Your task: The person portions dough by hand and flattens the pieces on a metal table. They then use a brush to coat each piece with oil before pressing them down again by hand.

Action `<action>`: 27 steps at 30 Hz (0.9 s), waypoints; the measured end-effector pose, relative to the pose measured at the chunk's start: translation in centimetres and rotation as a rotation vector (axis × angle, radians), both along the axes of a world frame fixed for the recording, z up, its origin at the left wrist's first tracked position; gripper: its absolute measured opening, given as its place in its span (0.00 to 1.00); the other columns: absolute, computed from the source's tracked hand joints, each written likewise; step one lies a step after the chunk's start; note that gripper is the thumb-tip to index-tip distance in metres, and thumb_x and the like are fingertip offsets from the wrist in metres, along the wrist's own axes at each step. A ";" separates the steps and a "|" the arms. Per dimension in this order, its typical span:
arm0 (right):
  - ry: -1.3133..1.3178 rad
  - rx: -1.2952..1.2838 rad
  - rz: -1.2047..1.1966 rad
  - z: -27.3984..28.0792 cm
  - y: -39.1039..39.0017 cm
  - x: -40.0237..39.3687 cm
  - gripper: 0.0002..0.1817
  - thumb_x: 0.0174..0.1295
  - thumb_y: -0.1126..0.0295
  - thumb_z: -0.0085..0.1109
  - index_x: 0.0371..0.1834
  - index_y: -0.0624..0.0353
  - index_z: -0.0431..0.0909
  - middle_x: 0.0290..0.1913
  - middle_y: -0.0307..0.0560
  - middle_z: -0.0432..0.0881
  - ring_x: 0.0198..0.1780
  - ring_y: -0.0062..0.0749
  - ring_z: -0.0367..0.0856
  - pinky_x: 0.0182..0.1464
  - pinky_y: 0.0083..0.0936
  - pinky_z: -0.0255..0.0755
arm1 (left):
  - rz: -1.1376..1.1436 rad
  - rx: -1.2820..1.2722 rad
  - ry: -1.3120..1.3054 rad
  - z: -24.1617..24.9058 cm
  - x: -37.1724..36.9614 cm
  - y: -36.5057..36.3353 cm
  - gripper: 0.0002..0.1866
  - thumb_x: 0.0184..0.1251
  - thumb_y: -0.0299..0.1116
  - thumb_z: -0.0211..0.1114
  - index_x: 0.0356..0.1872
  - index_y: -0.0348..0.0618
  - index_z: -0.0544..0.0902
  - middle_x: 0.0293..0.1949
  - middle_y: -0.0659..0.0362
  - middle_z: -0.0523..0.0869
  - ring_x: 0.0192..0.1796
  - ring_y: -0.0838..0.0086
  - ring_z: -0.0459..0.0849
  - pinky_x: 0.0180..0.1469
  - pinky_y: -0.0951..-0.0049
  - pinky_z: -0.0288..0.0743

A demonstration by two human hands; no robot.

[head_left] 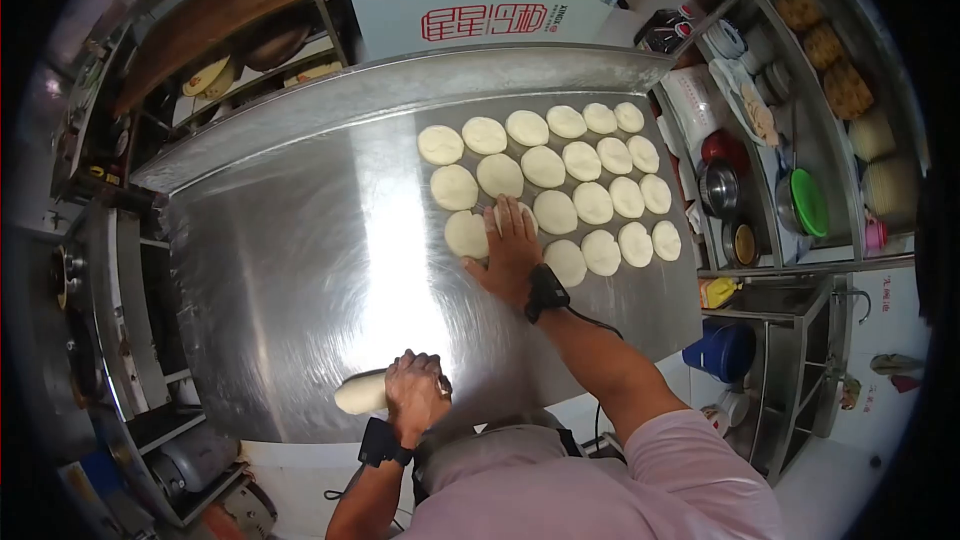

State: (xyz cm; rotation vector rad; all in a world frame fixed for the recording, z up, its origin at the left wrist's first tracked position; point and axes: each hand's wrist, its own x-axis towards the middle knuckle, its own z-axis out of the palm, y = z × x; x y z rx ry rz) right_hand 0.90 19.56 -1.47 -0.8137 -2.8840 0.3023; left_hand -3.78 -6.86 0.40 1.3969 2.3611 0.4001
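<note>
My right hand (512,258) lies flat with its fingers stretched out over a round of dough (528,215), covering most of it. Just left of the fingers is another dough round (464,236). Several flattened, pale rounds (543,167) are laid out in rows on the metal worktop (290,270). Close to the near edge, my left hand (417,395) is closed over a thick roll of dough (360,395), whose rounded end sticks out to the left. A small glint shows beside its knuckles, too small to make out. Both wrists wear black bands.
A raised metal ledge (400,85) runs along the far side of the worktop, with a white freezer (490,5) behind it. Shelves with bowls and a green lid (808,202) stand at the right. Below them is a blue bucket (718,350). Metal racks (150,340) stand at the left.
</note>
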 end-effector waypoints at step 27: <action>0.247 -1.708 -0.254 -1.2 -19.6 4.6 0.18 0.70 0.60 0.56 0.50 0.66 0.79 0.44 0.42 0.81 0.43 0.22 0.81 0.37 0.19 0.80 | -0.227 0.229 0.080 0.0 -2.7 -5.9 0.41 0.45 0.47 0.80 0.61 0.40 0.75 0.45 0.53 0.81 0.49 0.58 0.79 0.51 0.59 0.71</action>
